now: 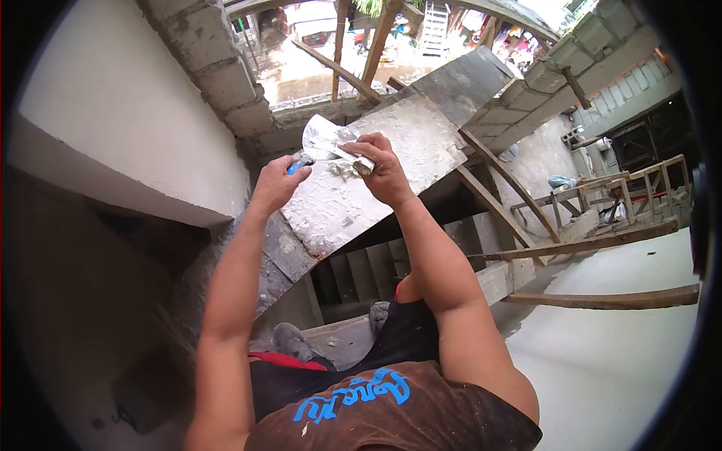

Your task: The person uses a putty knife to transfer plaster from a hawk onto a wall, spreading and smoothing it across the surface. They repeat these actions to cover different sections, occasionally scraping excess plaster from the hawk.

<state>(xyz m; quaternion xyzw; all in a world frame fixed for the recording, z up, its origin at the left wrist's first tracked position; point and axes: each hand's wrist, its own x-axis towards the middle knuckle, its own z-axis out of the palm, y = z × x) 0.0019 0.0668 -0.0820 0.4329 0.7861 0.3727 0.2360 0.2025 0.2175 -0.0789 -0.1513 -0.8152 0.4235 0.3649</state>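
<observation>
Trowel point(325, 139) steel sits between your two hands, its broad blade smeared with grey mortar and tilted up toward the window opening, held above the upper part of a mortar-crusted board point(353, 188). Your left hand point(280, 183) is closed around the blue handle point(298, 164) at the blade's lower left, fingers wrapped tight. Your right hand point(383, 169) is curled shut on a second tool point(353, 159), a narrow pale piece whose end sticks out of your fist and lies across the trowel blade, touching it; what kind of tool it is you cannot tell from here. A small clump of wet mortar point(342, 170) hangs just below where the two tools meet, over the board. The board slopes from upper right to lower left and rests across a darker plank point(278, 255) beneath it. Below your forearms you can see your dark shorts and your two dusty shoes point(297, 342) set on a concrete step point(342, 338), with a stairwell dropping away behind them. To your left stands a smooth plastered wall point(128, 105); above it runs a column of bare concrete blocks point(218, 68) beside the opening. To your right lies a smooth grey floor point(617, 353), with wooden rails point(602, 301) near its edge and timber braces point(496, 203) slanting up toward the block wall
</observation>
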